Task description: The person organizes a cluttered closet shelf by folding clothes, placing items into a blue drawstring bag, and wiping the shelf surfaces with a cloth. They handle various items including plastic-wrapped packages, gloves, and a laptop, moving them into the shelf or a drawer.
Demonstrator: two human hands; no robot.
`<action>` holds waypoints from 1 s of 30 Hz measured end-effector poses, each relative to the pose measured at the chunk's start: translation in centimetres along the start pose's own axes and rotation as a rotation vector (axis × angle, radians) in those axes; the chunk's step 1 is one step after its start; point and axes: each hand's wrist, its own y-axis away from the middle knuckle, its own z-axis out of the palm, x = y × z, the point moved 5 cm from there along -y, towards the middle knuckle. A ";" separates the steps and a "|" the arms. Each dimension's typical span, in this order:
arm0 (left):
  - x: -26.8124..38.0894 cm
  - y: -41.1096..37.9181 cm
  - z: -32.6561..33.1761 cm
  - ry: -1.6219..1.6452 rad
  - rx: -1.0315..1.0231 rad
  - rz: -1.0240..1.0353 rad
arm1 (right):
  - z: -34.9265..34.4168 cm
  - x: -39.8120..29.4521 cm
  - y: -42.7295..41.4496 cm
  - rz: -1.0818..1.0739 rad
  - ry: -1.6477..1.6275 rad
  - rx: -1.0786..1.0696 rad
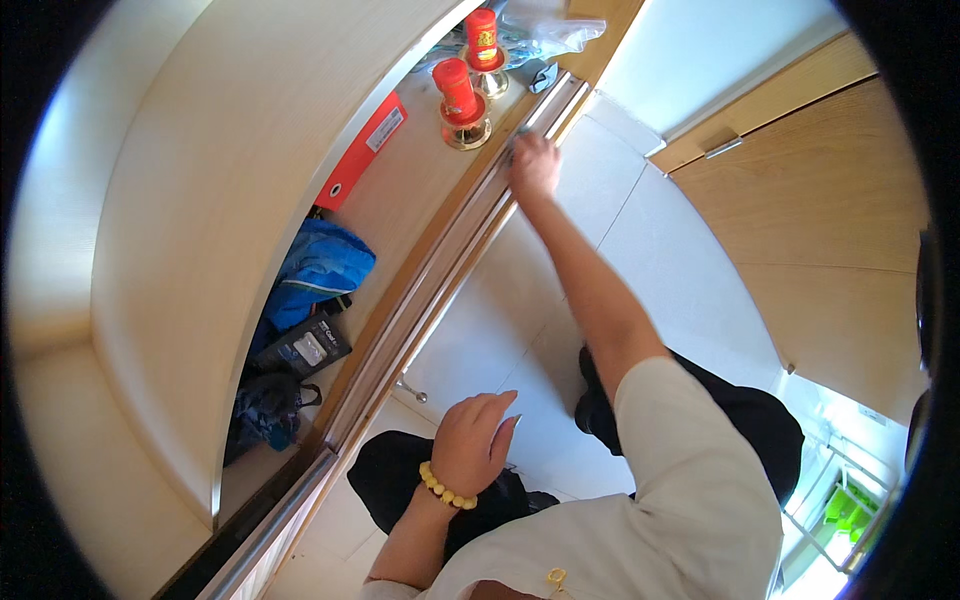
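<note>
My right hand [535,166] is stretched out to the far part of the sliding-door track [469,225] along the cabinet's front edge. Its fingers are curled over a small dark or greyish thing, too blurred to name, pressed on the track. My left hand [472,439], with a yellow bead bracelet [447,487] at the wrist, hangs above my knee, holding nothing, with its thumb apart from the fingers. Just left of the right hand, two red candles [456,86] [481,34] stand in gold-coloured holders on the cabinet floor. A crumpled grey-blue cloth [544,78] lies near the track's far end.
Inside the cabinet are a red box file [361,154], a blue fabric bag [322,266], a black box [304,349], a dark bag [270,412] and clear plastic bags [551,37]. A shelf [225,187] overhangs them. A wooden door [832,180] stands at right; a metal knob [412,391] juts out below the track.
</note>
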 end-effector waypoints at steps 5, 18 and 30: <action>-2.1 -1.7 0.6 -0.043 -0.029 0.000 | -2.5 -9.3 12.6 -0.306 -0.242 0.078; -5.8 1.6 0.2 -0.091 -0.017 -0.186 | -0.6 0.3 -4.6 -0.131 -0.340 0.197; -9.0 0.4 -1.1 -0.259 0.125 -0.223 | -0.9 -8.9 7.4 -0.342 -0.415 0.102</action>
